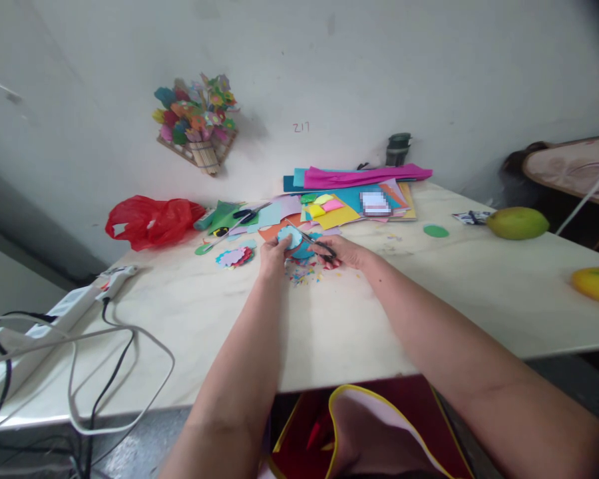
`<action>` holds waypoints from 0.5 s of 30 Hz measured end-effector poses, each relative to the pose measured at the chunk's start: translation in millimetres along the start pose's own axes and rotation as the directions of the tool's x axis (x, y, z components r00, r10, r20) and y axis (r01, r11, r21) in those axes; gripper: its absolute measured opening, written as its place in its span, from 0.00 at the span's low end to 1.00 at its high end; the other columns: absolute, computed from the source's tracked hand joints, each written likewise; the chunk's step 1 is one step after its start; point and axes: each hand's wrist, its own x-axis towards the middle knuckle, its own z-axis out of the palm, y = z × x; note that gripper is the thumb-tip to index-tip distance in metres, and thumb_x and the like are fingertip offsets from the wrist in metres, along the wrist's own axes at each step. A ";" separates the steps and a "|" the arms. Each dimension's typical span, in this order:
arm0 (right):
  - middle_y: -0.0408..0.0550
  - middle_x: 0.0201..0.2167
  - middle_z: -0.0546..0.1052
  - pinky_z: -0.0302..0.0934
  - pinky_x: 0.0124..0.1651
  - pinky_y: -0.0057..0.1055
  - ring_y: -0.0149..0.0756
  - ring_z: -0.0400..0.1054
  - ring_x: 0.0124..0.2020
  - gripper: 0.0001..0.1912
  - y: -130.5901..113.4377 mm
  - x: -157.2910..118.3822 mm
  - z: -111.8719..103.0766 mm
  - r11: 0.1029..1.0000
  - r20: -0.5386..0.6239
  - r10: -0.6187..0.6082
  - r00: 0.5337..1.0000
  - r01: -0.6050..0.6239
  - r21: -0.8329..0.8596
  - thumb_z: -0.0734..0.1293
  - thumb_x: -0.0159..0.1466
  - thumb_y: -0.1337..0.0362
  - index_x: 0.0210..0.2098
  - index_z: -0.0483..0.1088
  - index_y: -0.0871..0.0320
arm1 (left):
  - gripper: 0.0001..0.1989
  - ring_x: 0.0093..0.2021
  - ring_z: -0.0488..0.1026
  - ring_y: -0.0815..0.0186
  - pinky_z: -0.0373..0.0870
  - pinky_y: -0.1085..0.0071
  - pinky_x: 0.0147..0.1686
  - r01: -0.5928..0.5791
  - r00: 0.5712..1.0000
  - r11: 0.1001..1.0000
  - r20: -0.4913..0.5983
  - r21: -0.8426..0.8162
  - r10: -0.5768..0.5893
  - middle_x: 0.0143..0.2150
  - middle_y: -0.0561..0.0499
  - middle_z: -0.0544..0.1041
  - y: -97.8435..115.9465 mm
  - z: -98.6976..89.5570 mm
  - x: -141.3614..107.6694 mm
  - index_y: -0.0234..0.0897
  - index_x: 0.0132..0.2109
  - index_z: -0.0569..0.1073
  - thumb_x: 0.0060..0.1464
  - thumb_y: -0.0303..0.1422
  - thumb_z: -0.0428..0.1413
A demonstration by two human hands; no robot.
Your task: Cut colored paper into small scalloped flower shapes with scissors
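My left hand [274, 254] pinches a light blue paper piece [290, 237] with a scalloped edge, above the middle of the table. Dark-handled scissors [324, 248] are in my right hand [340, 251], their blades pointing left toward that paper. Beneath the hands lie blue and orange paper and a scatter of tiny colored scraps [305, 275]. Left of my left hand rests a stack of scalloped paper shapes [234, 257] in pink, blue and red.
Colored sheets [347, 199] and a second pair of scissors [247, 214] lie toward the wall. A red plastic bag [147, 223] sits back left, above a power strip [70, 309] with cables. Green mango-like fruit [518, 223] and yellow fruit [596, 285] are at right.
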 end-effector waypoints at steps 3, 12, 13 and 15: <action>0.39 0.16 0.69 0.46 0.11 0.18 0.21 0.59 0.11 0.13 -1.0 -0.3 0.9 1.000 -0.007 -0.009 1.000 0.009 -0.024 0.65 0.62 0.58 0.28 0.62 0.60 | 0.17 0.32 0.75 0.64 0.75 0.58 0.43 -0.004 1.000 1.000 -0.002 0.000 0.004 0.28 0.51 0.76 0.1 -0.4 0.0 0.33 0.29 0.75 0.30 0.37 0.69; 0.38 0.15 0.68 0.47 0.11 0.18 0.21 0.59 0.11 0.15 5.6 5.2 -2.8 0.999 0.030 -0.021 0.999 0.022 -0.030 0.67 0.60 0.56 0.26 0.61 0.59 | 0.17 0.32 0.74 0.65 0.75 0.60 0.43 0.031 0.999 0.999 0.011 0.009 -0.031 0.29 0.50 0.77 6.3 0.5 -3.3 0.31 0.29 0.75 0.30 0.35 0.69; 0.38 0.15 0.68 0.47 0.11 0.18 0.21 0.59 0.11 0.15 6.0 5.3 -3.0 0.999 0.031 -0.021 0.999 0.021 -0.028 0.67 0.60 0.55 0.26 0.61 0.59 | 0.16 0.32 0.75 0.65 0.75 0.60 0.43 0.039 0.999 0.999 0.009 0.014 -0.039 0.29 0.50 0.77 7.1 0.6 -3.7 0.31 0.29 0.75 0.31 0.35 0.69; 0.38 0.15 0.68 0.46 0.11 0.18 0.21 0.59 0.11 0.15 5.9 4.9 -2.9 0.999 0.033 -0.022 0.999 0.023 -0.023 0.67 0.60 0.55 0.26 0.62 0.59 | 0.16 0.33 0.75 0.64 0.75 0.59 0.44 0.044 0.999 0.999 0.005 0.020 -0.045 0.29 0.49 0.77 8.3 0.6 -4.3 0.30 0.29 0.75 0.33 0.34 0.68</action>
